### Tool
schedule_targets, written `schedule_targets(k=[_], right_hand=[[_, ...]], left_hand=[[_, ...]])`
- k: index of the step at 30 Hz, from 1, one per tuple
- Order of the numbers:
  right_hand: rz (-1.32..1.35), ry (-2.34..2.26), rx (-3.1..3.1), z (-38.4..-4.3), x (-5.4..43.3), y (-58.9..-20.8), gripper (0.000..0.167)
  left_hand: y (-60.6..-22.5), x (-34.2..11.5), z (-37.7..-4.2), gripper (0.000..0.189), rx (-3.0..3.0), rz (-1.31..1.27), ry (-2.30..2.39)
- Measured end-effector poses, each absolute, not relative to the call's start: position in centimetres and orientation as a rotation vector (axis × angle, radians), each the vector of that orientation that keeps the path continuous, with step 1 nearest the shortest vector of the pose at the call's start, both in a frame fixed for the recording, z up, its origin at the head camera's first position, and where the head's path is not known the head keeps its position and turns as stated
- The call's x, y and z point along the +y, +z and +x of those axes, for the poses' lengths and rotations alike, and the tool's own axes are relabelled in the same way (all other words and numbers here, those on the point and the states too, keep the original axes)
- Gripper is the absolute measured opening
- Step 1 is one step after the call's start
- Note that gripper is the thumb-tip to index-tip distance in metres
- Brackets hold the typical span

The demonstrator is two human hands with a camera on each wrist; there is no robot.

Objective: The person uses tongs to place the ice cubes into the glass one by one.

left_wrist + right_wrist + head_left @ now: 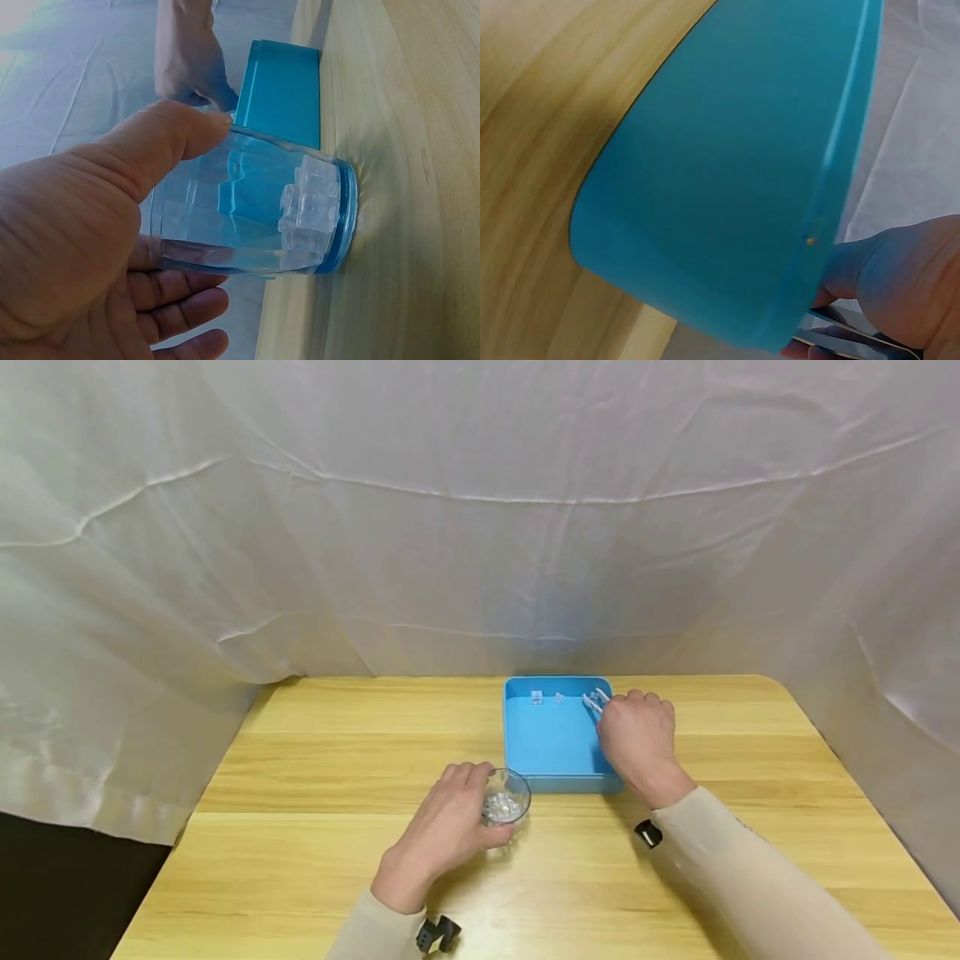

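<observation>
My left hand [450, 818] holds a clear drinking glass [520, 781] between thumb and forefinger, its other fingers loose in the left wrist view. Several clear cubes [311, 202] lie at the bottom of the glass, which stands upright on the table. Over the right side of a blue tray [547, 735], my right hand [641, 735] grips small metal tongs [840, 330]. The tongs' tips reach down to clear cubes near the tray's back right corner; whether they touch one is too small to tell. Another clear cube [536, 697] and a smaller clear piece [558, 698] lie along the tray's back.
The wooden table [315, 777] extends on both sides of the tray. A pale cloth [450, 568] hangs behind it and at the sides. The glass is close to the tray's front left corner. The tray's wall [720, 172] fills much of the right wrist view.
</observation>
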State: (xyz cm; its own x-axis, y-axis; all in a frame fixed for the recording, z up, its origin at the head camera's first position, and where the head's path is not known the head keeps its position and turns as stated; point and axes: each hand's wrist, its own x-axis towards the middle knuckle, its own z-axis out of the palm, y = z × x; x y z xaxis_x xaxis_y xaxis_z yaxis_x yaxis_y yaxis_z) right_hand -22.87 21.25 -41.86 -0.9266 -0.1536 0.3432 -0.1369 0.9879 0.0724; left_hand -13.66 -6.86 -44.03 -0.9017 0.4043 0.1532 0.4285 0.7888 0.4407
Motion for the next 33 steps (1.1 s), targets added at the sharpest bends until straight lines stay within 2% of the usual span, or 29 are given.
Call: schedule_targets(k=[8,33], right_hand=[[0.171,0.025,-2.825,-22.90,21.61,-42.19,0.037],[0.163,0.137,-2.841,-23.42,20.84,-42.81,0.033]], left_hand=[[-44.03,-6.93,-13.64,0.079,-2.918,-0.686,-0.736],[-44.08,-7.51,-13.43,0.078,-2.904,-0.672,-0.734]])
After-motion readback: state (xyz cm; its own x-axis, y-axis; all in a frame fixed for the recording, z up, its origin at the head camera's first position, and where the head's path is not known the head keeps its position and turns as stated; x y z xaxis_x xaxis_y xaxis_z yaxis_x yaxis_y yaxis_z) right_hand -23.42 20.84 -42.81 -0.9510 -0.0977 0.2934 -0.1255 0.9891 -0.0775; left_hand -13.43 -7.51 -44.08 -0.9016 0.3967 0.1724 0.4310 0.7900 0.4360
